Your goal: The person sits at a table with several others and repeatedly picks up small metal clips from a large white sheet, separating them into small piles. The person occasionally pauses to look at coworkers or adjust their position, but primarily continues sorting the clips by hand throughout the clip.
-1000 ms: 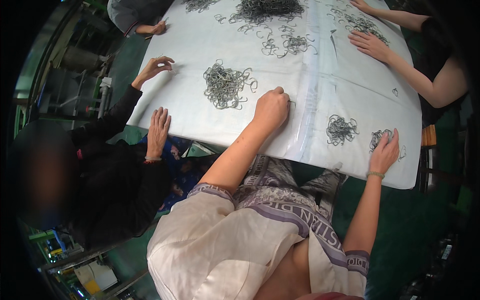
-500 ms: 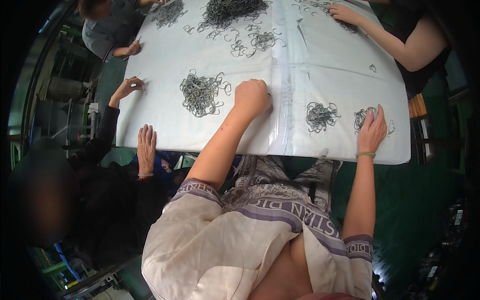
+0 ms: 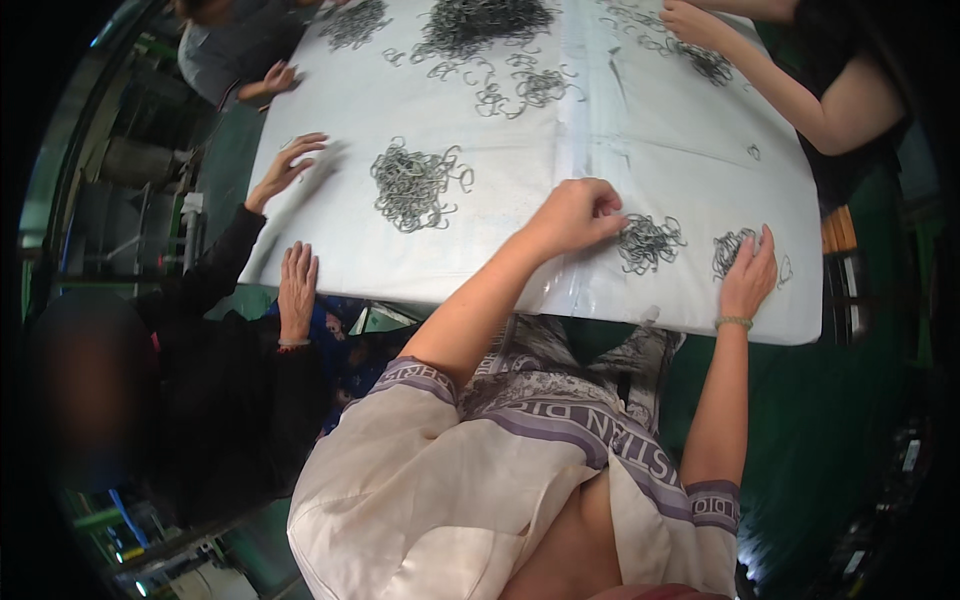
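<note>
My left hand [image 3: 578, 218] is above the white-covered table [image 3: 480, 265], fingers curled inward. Its fingertips reach the left edge of a small pile of dark grey, curved wire-like pieces [image 3: 650, 245]; whatever they pinch is too small to make out. Farther right, my right hand [image 3: 748, 280] rests on the table with fingers stretched out. It lies against another small pile of such pieces [image 3: 731, 250] and partly covers it. One loose loop [image 3: 785, 270] lies just right of that hand. A bigger pile [image 3: 415, 187] sits left of my left hand.
A large dark heap [image 3: 485, 22] and a scattered cluster [image 3: 540, 88] lie at the far side. At left, a co-worker's hands [image 3: 290, 170] are over the table edge. Another co-worker's arm [image 3: 765, 85] reaches in from the far right, beside a pile [image 3: 708, 65].
My left hand has moved right, from beside the bigger pile to the small pile, its fist loosening. My right hand stays put. The left co-worker's far hand has shifted right, fingers spread.
</note>
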Demonstrator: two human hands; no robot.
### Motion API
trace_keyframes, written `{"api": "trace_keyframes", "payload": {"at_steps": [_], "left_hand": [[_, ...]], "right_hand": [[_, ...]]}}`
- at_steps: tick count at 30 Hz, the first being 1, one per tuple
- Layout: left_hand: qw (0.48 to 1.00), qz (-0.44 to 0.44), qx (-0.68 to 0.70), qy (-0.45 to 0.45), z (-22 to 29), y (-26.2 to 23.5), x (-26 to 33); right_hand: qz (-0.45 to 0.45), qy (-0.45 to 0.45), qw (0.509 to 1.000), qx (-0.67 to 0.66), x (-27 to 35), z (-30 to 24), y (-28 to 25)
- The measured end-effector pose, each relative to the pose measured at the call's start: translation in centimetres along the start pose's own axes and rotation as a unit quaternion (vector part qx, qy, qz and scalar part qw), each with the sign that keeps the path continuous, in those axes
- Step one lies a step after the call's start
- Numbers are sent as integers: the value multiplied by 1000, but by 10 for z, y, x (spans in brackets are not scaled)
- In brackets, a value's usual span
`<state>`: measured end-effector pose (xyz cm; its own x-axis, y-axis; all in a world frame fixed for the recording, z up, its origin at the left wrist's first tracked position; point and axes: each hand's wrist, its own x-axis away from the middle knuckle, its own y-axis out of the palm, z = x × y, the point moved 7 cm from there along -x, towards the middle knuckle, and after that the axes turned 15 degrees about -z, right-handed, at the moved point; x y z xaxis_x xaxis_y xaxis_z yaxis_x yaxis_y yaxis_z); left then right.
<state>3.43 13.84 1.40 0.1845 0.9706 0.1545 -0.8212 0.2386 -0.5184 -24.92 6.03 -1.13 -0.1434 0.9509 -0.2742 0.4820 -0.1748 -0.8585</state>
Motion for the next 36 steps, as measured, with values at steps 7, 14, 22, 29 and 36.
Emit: {"api": "trace_keyframes", "payload": {"at_steps": [7,14,22,29,36], "left_hand": [[974,213,-76,28,-29,-23,47],[888,314,-281,-184,-108,-100,77],[876,341,-334,-71,-113,-149,-9],[915,174,-328,-158,-76,-107,-37],[915,237,-324,-33,-66,-131,-58]], "right_hand": [[-8,-8,1000,-16,1,-4,-2],[-10,-10,1000,-4,1,-10,-5],[-14,-26,999,29,-1,-17,-6],[-17,-21,999,39,0,-13,-4],[-25,-18,998,46,-2,-19,-6]]}}
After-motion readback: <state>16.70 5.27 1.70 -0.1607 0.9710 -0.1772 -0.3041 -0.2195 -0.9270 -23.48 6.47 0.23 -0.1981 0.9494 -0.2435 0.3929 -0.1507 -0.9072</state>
